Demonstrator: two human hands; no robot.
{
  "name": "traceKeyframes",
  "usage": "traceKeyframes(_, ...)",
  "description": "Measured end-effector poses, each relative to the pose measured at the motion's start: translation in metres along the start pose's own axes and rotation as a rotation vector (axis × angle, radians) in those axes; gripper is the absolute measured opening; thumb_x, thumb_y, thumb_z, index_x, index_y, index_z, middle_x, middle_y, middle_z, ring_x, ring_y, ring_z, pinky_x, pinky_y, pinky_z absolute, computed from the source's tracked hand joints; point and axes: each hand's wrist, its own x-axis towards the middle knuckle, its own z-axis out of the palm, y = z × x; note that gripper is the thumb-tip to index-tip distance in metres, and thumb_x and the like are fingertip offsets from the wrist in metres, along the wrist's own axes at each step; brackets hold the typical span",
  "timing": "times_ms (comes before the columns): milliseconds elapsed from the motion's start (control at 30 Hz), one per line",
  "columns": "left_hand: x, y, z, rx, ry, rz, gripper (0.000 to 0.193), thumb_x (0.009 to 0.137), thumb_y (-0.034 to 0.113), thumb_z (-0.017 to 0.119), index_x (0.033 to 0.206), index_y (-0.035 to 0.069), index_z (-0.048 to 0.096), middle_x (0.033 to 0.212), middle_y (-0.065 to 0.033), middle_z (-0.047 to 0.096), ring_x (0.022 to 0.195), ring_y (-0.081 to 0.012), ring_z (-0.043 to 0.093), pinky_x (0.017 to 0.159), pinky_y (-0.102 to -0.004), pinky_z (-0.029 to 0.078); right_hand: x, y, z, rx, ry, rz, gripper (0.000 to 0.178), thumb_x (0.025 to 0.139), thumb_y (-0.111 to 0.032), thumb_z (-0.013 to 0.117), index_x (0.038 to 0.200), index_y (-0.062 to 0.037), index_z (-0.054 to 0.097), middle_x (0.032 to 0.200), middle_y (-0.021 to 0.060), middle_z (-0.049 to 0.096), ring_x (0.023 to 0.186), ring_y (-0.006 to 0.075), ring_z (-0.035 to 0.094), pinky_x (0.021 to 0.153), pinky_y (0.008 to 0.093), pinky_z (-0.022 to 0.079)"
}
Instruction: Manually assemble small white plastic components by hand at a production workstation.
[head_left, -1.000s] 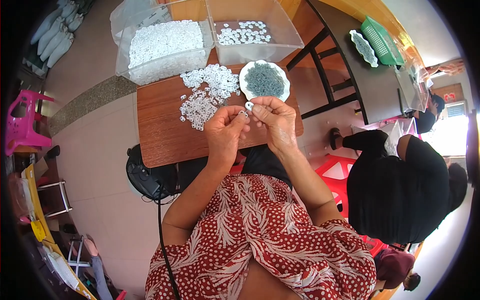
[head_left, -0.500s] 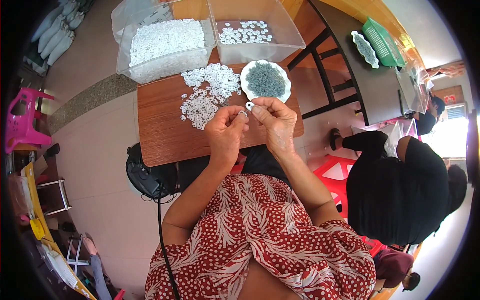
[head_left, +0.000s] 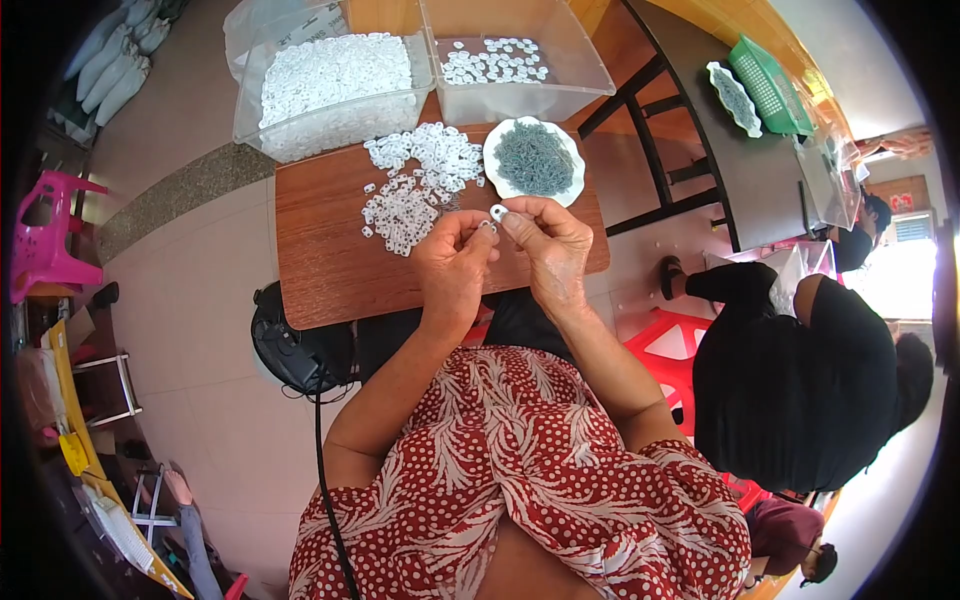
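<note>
Over the near part of the brown table [head_left: 340, 270], my two hands meet fingertip to fingertip. My right hand [head_left: 552, 250] pinches a small white plastic piece with a dark hole [head_left: 498, 212] between thumb and forefinger. My left hand [head_left: 452, 262] is closed in a pinch on a small whitish piece [head_left: 487, 226], too small to make out fully. Just beyond my left hand lies a loose pile of similar white plastic pieces [head_left: 402, 210], with a second heap [head_left: 435, 150] behind it. A white scalloped plate [head_left: 490, 165] full of small grey-green pieces [head_left: 537, 160] sits beyond my right hand.
At the table's far side stand a clear bin [head_left: 245, 125] heaped with white pieces and another bin [head_left: 590, 95] holding fewer. A dark bag [head_left: 300, 345] is below the left edge. A person in black [head_left: 800, 380] sits at right, near a red stool [head_left: 665, 345].
Hardly anything differs. Both hands keep the same pinch at the same place, and the whole view has shifted very slightly.
</note>
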Motion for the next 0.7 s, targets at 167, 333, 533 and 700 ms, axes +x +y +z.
traceKeyframes(167, -0.001, 0.001, 0.001, 0.014, 0.005, 0.013, 0.010, 0.082, 0.002, 0.059, 0.091, -0.001, 0.060, 0.072, -0.0016, 0.059, 0.056, -0.0029, 0.051, 0.044, -0.0162, 0.038, -0.001, 0.002, 0.001, -0.049, 0.011, -0.055, 0.014, 0.078, 0.001, 0.065, 0.092, 0.0022, 0.066, 0.076, 0.0008, 0.062, 0.061, 0.0035, 0.049, 0.054, 0.0163, 0.039)
traceKeyframes(333, -0.002, -0.001, -0.002, 0.026, -0.012, 0.011, 0.011, 0.083, 0.003, 0.059, 0.093, -0.002, 0.061, 0.076, -0.0031, 0.062, 0.060, -0.0059, 0.057, 0.050, -0.0173, 0.044, -0.002, 0.006, -0.001, -0.124, 0.017, -0.110, 0.014, 0.078, 0.001, 0.064, 0.092, 0.0017, 0.066, 0.075, -0.0001, 0.062, 0.062, 0.0030, 0.048, 0.054, 0.0164, 0.039)
traceKeyframes(533, -0.001, 0.000, -0.002, 0.019, -0.005, 0.014, 0.012, 0.083, 0.002, 0.059, 0.094, -0.002, 0.061, 0.076, -0.0038, 0.062, 0.061, -0.0063, 0.057, 0.049, -0.0170, 0.044, -0.002, 0.010, -0.001, -0.213, -0.022, -0.270, 0.014, 0.078, 0.004, 0.063, 0.091, 0.0020, 0.066, 0.081, 0.0016, 0.063, 0.069, 0.0049, 0.053, 0.060, 0.0175, 0.042)
traceKeyframes(700, 0.000, -0.003, -0.004, -0.012, -0.020, 0.012, 0.015, 0.083, 0.002, 0.058, 0.097, -0.002, 0.060, 0.077, -0.0042, 0.062, 0.061, -0.0063, 0.057, 0.050, -0.0167, 0.044, -0.003, 0.009, 0.000, -0.106, -0.045, -0.134, 0.011, 0.078, 0.005, 0.062, 0.088, 0.0016, 0.065, 0.082, 0.0047, 0.061, 0.073, 0.0088, 0.056, 0.065, 0.0215, 0.046)
